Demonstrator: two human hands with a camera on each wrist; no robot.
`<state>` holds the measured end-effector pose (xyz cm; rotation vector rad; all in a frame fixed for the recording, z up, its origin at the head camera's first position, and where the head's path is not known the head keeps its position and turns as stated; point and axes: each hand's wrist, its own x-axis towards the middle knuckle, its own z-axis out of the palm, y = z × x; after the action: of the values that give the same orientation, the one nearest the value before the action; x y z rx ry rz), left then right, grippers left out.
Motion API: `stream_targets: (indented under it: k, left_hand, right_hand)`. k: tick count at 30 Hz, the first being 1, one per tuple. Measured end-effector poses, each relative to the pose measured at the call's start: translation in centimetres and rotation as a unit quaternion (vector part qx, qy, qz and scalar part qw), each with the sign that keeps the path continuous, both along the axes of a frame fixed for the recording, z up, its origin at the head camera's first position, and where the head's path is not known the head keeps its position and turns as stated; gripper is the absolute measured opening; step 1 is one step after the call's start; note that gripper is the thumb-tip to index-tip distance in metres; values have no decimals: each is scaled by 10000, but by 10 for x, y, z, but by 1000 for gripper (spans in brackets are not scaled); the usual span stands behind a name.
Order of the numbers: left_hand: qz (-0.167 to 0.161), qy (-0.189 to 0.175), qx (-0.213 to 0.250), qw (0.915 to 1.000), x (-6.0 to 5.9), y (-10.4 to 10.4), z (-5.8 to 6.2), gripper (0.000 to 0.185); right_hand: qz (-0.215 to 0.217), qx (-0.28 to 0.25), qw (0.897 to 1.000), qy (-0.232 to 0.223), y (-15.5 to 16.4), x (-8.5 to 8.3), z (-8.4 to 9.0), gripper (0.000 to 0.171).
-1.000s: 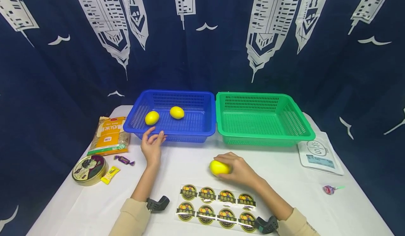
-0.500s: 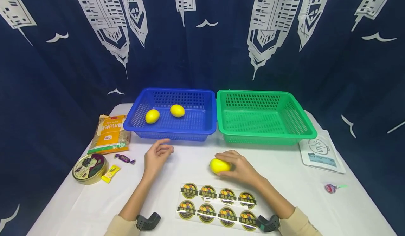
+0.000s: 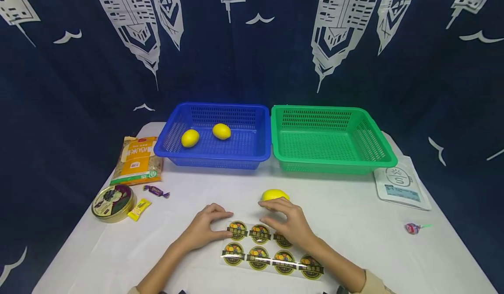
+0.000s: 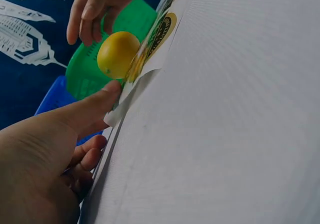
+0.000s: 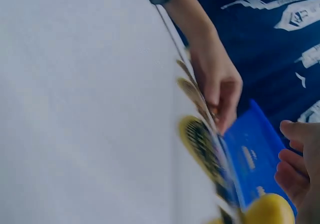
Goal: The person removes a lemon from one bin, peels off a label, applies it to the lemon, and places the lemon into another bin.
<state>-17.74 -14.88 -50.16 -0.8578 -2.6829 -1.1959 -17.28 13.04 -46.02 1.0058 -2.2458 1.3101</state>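
Note:
My left hand (image 3: 206, 228) is at the left edge of a sheet of round fruit stickers (image 3: 258, 253). Its thumb touches the edge, and the forefinger is spread apart from it. In the left wrist view, a corner of the sheet (image 4: 120, 111) is lifted beside that thumb. My right hand (image 3: 289, 224) hovers over the sheet's upper part with thumb and fingers apart, covering some stickers. A yellow lemon (image 3: 274, 194) lies on the table just beyond the right fingers. Two more lemons, one on the left (image 3: 190, 138) and one nearer the middle (image 3: 222, 131), lie in the blue basket (image 3: 220, 158).
A green basket (image 3: 334, 166) stands beside the blue one. Along the left are an orange food bag (image 3: 138, 160), a round tin (image 3: 113, 203), a purple candy (image 3: 156, 191) and a yellow candy (image 3: 139, 209). At right lie a white pouch (image 3: 401, 182) and a lollipop (image 3: 412, 228).
The left hand has come back from the blue basket's front edge to the sticker sheet. My right hand has let go of the lemon and drawn back over the sheet.

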Motion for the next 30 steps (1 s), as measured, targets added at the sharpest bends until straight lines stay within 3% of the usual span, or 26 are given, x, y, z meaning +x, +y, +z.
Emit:
stream_targets:
  k: [5, 8, 12, 16, 22, 24, 30]
  left_hand:
    - [-75, 270, 117, 9995, -2, 0, -3, 37]
    - [1, 195, 334, 9993, -4, 0, -4, 32]
    - [217, -532, 732, 9957, -2, 0, -1, 28]
    - [362, -1298, 1115, 9846, 2, 2, 7, 27]
    - [63, -1572, 1601, 9745, 10, 6, 28, 24]
    - [-32, -1658, 1683, 9717, 9, 5, 28, 24]
    - [-226, -2172, 1987, 9554, 1, 1, 12, 23]
  right_hand:
    - [116, 64, 9981, -594, -19, 9, -7, 32]
    - [124, 213, 9968, -762, -29, 8, -11, 32]
    - [47, 355, 9958, -848, -38, 5, -17, 31]
    - [-122, 318, 9965, -765, -45, 4, -18, 28]
    - [-186, 25, 9979, -621, -49, 3, -20, 17]
    - [-196, -42, 9981, -579, -49, 2, -21, 14]
    - [-256, -243, 9972, -654, -51, 3, -24, 10]
